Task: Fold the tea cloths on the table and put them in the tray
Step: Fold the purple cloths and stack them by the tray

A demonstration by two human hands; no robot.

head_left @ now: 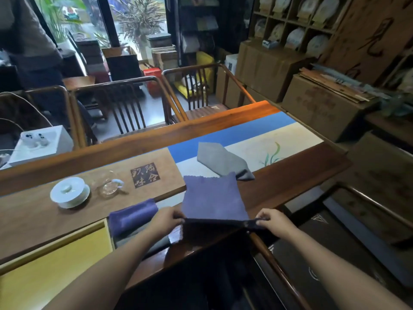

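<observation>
A purple tea cloth [213,198] lies spread over the near edge of the wooden table [290,182]. My left hand [164,219] pinches its near left corner and my right hand [271,222] pinches its near right corner, with the near hem lifted and stretched between them. Behind it a grey cloth [220,159] lies flat and crumpled at one end. To the left, a folded purple cloth [131,214] rests on top of a folded grey one [143,241] beside a yellow tray [55,271].
A white lidded cup [69,192] and a clear glass pitcher [109,185] stand on a wooden board at the left. Wooden chairs [125,104] line the table's far side. Cardboard boxes [321,106] are stacked at the right.
</observation>
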